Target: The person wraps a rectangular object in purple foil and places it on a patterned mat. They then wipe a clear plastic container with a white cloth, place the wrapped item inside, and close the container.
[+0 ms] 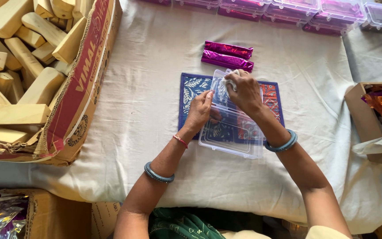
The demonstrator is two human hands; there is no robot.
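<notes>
Steadying a clear plastic box (235, 128) by its near-left edge, the left hand (198, 113) has its fingers closed on the rim, seemingly so the box cannot slide. The right hand (245, 92) is bunched tight around a small white cloth (226, 84) and presses it into the far end of the box, as one would to wipe it. The box lies on a patterned blue and red mat (191, 90) spread on the cloth-covered table (142, 88). Just beyond it rest two shiny magenta packets (227, 55), side by side. Farther back runs a row of filled clear boxes (297, 11); to the left, a cardboard carton (85, 79) holds wooden blocks (18, 66).
</notes>
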